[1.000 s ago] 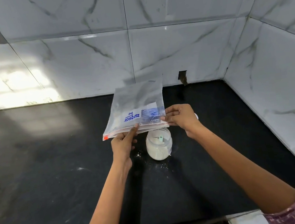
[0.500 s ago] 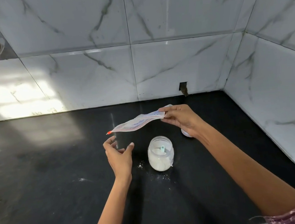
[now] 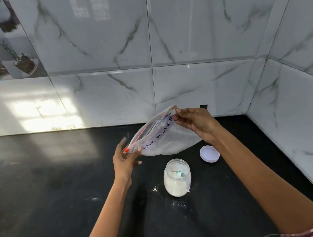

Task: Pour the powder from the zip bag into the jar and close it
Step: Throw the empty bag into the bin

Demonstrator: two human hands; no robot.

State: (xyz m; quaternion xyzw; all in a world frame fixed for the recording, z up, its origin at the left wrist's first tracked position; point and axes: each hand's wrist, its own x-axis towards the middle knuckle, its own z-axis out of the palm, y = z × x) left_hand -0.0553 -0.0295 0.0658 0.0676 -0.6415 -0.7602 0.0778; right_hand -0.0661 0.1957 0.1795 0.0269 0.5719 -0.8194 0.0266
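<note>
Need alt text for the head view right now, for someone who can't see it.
Both hands hold a zip bag marked MILK POWDER above the black counter: the left hand at its lower corner, the right hand pinching its upper corner. Below stands an open jar of white powder, its lid lying beside it.

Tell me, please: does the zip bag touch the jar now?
Apart. The head view shows black counter between the bottom edge of the zip bag, held up by both hands, and the mouth of the open jar.
</note>
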